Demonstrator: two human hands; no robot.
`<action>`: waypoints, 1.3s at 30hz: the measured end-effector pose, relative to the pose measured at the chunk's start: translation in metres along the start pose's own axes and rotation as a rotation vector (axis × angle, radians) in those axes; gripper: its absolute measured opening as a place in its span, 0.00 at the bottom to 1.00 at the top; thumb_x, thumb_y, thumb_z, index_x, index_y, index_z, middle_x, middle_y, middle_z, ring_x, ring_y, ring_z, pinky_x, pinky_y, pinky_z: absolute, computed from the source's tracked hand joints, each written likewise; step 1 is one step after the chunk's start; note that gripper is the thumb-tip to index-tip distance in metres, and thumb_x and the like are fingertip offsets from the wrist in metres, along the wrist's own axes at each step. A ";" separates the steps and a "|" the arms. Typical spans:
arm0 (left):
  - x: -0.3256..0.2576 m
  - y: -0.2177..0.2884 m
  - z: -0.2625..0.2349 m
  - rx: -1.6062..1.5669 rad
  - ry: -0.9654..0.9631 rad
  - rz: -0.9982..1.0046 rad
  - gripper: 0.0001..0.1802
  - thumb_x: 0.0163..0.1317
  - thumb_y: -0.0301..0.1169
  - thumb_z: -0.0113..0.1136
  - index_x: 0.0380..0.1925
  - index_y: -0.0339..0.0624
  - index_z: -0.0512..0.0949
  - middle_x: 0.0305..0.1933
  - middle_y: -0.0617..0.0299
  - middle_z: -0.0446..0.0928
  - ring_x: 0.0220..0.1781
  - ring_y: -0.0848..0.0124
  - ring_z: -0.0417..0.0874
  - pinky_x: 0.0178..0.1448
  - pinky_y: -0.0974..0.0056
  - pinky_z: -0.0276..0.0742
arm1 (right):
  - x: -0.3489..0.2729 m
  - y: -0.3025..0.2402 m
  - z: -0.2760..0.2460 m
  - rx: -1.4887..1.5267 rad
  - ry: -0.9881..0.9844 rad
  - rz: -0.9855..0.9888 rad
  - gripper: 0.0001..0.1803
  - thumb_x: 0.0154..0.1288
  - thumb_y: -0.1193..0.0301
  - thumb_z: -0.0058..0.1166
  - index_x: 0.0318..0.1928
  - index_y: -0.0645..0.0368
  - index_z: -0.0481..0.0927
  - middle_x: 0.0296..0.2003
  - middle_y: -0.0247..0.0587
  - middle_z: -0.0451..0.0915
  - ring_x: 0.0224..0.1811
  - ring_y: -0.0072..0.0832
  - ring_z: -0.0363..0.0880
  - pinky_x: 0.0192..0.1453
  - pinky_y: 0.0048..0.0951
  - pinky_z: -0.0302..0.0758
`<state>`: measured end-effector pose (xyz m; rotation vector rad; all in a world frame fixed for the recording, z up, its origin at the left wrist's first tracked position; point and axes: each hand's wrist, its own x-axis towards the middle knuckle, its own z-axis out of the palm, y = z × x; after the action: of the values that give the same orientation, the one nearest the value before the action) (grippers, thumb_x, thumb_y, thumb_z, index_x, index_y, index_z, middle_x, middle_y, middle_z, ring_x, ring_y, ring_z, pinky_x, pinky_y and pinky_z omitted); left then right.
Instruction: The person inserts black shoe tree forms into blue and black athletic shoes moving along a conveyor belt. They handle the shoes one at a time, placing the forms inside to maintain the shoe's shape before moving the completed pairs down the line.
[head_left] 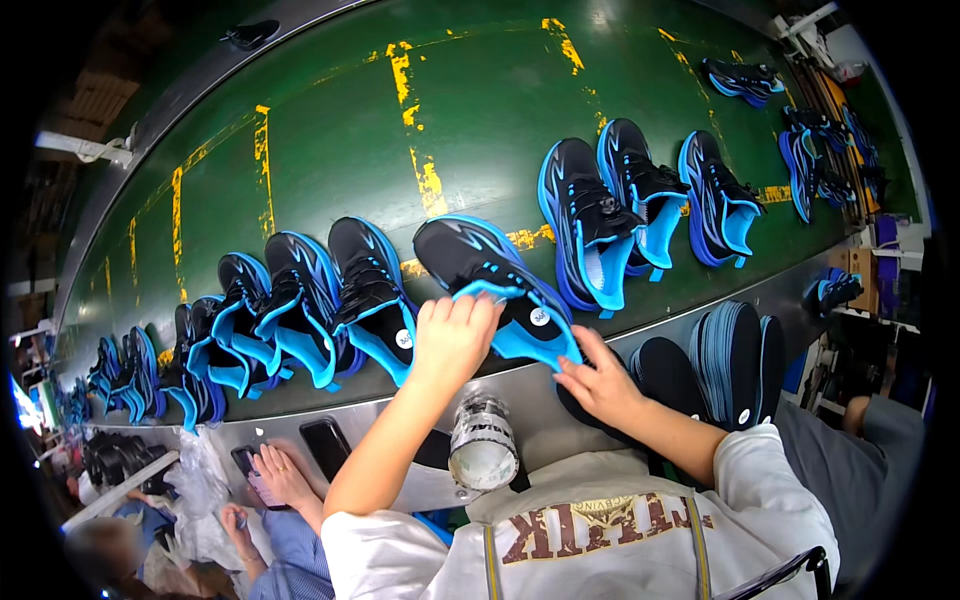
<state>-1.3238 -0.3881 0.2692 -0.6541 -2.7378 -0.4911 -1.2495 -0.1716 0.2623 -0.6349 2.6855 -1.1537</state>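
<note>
A black and blue sneaker lies on the green conveyor belt in front of me, its bright blue collar spread wide. Inside it, an insole with a round white sticker shows. My left hand is closed on the collar's left edge, its fingertips partly hidden inside the opening. At the heel, my right hand pinches the blue rim between thumb and fingers. Just left stands another sneaker, also with a stickered insole. To the right, a pair of similar sneakers rests with toes pointing away.
Dark insoles with blue edges are stacked on the metal ledge to my right. A roll of tape and a black phone are on the ledge before me. Several more sneakers line the belt leftward. A co-worker's hand touches another phone.
</note>
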 end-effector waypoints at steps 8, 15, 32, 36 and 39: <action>0.012 -0.035 -0.005 0.012 -0.080 -0.173 0.07 0.55 0.31 0.50 0.23 0.39 0.69 0.19 0.58 0.68 0.21 0.61 0.69 0.26 0.63 0.62 | 0.049 -0.008 0.023 0.228 0.123 0.070 0.11 0.54 0.69 0.53 0.36 0.62 0.75 0.46 0.63 0.67 0.48 0.53 0.67 0.51 0.39 0.67; 0.046 -0.034 -0.047 -1.357 0.009 -0.876 0.14 0.62 0.34 0.44 0.19 0.44 0.62 0.18 0.67 0.64 0.14 0.81 0.56 0.19 0.75 0.53 | 0.048 -0.005 -0.015 0.235 0.190 -0.033 0.09 0.55 0.71 0.51 0.35 0.64 0.74 0.40 0.49 0.74 0.44 0.42 0.72 0.50 0.36 0.68; 0.113 0.060 0.068 0.001 -0.188 0.008 0.29 0.53 0.43 0.53 0.51 0.40 0.61 0.17 0.53 0.73 0.16 0.56 0.75 0.20 0.57 0.70 | -0.167 0.006 -0.081 -0.187 -0.068 0.326 0.25 0.44 0.66 0.59 0.42 0.64 0.66 0.49 0.56 0.66 0.54 0.48 0.62 0.60 0.41 0.56; 0.125 0.044 0.063 -0.169 -0.201 -0.106 0.23 0.56 0.38 0.49 0.52 0.45 0.62 0.24 0.48 0.76 0.25 0.51 0.77 0.29 0.53 0.72 | -0.141 0.003 -0.121 -0.073 0.177 0.297 0.25 0.52 0.72 0.51 0.51 0.67 0.65 0.50 0.56 0.65 0.48 0.48 0.66 0.53 0.37 0.62; 0.126 0.041 0.051 -0.192 -0.180 -0.125 0.19 0.56 0.37 0.48 0.48 0.43 0.65 0.24 0.47 0.75 0.27 0.51 0.77 0.32 0.53 0.72 | -0.087 -0.016 -0.157 -0.204 0.272 0.219 0.19 0.56 0.76 0.46 0.50 0.68 0.68 0.49 0.57 0.66 0.41 0.46 0.67 0.48 0.37 0.64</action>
<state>-1.4219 -0.2863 0.2771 -0.6008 -2.9390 -0.7671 -1.2129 -0.0403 0.3795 -0.2098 3.0342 -0.9806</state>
